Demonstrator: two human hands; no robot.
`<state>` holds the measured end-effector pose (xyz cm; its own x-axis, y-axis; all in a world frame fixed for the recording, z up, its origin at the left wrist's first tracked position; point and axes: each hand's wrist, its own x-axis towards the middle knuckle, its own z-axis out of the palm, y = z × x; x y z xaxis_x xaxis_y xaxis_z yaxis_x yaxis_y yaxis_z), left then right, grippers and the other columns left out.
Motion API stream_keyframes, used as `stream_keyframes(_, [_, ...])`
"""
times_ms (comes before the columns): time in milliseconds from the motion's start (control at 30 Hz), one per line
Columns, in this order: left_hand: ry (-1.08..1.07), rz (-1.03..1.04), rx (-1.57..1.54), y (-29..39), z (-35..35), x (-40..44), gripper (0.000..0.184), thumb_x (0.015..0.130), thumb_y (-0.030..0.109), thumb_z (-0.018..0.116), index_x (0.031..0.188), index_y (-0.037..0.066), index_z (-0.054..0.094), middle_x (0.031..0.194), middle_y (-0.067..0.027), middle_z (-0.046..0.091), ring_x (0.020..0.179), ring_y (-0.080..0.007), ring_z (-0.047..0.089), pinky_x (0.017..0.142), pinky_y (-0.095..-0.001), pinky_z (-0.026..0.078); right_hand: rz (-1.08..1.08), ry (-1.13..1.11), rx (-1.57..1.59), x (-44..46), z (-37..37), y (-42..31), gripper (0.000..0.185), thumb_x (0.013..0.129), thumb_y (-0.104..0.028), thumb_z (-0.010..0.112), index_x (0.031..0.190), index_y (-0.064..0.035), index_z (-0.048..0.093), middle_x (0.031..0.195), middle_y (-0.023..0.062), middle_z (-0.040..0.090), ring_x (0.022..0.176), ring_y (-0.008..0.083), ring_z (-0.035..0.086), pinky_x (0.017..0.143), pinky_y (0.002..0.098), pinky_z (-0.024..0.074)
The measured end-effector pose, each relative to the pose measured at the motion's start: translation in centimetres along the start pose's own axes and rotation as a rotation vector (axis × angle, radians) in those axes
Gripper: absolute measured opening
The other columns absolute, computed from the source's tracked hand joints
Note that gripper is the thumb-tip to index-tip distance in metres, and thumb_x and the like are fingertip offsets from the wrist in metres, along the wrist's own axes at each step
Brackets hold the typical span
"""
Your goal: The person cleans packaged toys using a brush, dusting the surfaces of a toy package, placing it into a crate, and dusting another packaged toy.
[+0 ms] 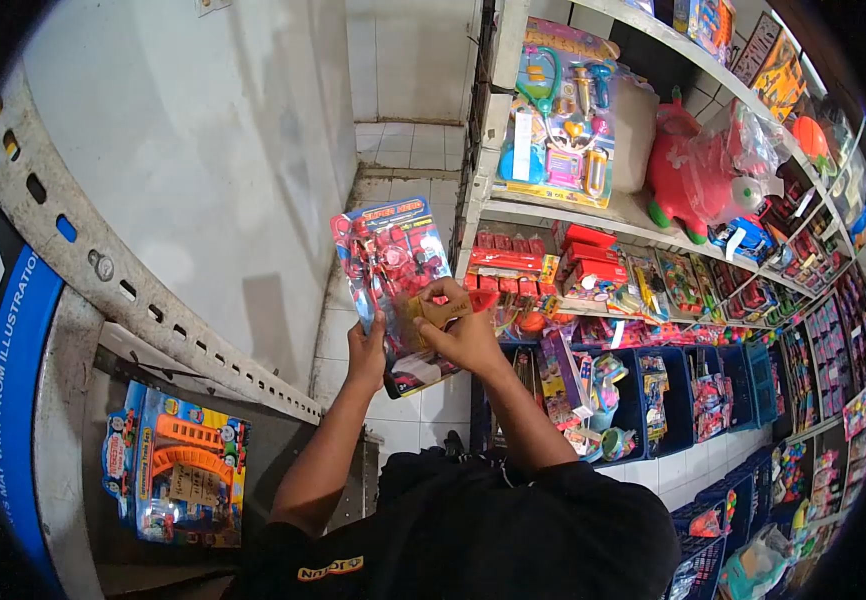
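A red and blue blister-packed toy set (398,250) printed "SUPER HERO" is held tilted in front of my body. My left hand (366,352) grips its lower left edge, with the thumb on the front. Over the lower right of the pack, my right hand (468,340) pinches a small brown cardboard label (441,312) that has dark handwriting. The label lies against the pack's front; whether it is stuck there I cannot tell. My right fingers cover part of the pack.
At lower left lies a boxed toy train set (193,450) with a brown label. A perforated metal post (123,285) slants past it. On the right, a shelf rack (603,215) carries packed toys and a red inflatable animal (698,160). Blue crates (628,400) of toys stand below.
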<state>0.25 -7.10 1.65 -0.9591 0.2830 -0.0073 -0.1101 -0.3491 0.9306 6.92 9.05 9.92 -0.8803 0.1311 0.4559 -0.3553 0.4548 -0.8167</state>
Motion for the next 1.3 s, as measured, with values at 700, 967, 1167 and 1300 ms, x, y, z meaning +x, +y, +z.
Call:
stream_keyframes(700, [0.016, -0.101, -0.255, 0.1, 0.1, 0.7, 0.045, 0.088, 0.038, 0.070, 0.113, 0.003, 0.059, 0.103, -0.0053, 0.064, 0.092, -0.0156, 0.062, 0.082, -0.0344, 0.051, 0.156, -0.090, -0.100, -0.9, 1.8, -2.2, 0.034, 0.074, -0.016, 0.074, 0.101, -0.0018, 0.059, 0.089, 0.0102, 0.063, 0.085, 0.0202, 0.064, 0.077, 0.0321, 0.0503])
stream_keyframes(967, [0.000, -0.084, -0.330, -0.5, 0.1, 0.9, 0.041, 0.087, 0.032, 0.069, 0.116, 0.006, 0.055, 0.103, -0.0048, 0.062, 0.094, -0.0193, 0.062, 0.084, -0.0355, 0.052, 0.153, 0.111, -0.015, -1.2, 2.3, -1.6, 0.031, 0.076, -0.014, 0.073, 0.099, 0.0007, 0.061, 0.089, 0.0113, 0.066, 0.083, 0.0180, 0.066, 0.075, 0.0316, 0.0518])
stream_keyframes(1167, [-0.073, -0.179, -0.514, -3.3, -1.5, 2.0, 0.039, 0.087, 0.031, 0.067, 0.115, 0.006, 0.055, 0.107, -0.0076, 0.063, 0.099, -0.0240, 0.063, 0.088, -0.0389, 0.053, 0.066, 0.080, -0.121, -1.5, 3.0, -1.3, 0.034, 0.076, -0.020, 0.074, 0.101, -0.0018, 0.059, 0.085, 0.0168, 0.067, 0.079, 0.0291, 0.070, 0.072, 0.0371, 0.0541])
stream_keyframes(1300, [-0.091, -0.216, -0.554, -5.3, -2.9, 2.9, 0.039, 0.087, 0.033, 0.064, 0.114, 0.007, 0.055, 0.107, -0.0093, 0.063, 0.100, -0.0266, 0.063, 0.090, -0.0412, 0.052, 0.047, -0.047, -0.122, -1.7, 3.5, -2.1, 0.033, 0.075, -0.018, 0.076, 0.098, -0.0022, 0.059, 0.083, 0.0163, 0.065, 0.078, 0.0306, 0.068, 0.071, 0.0383, 0.0530])
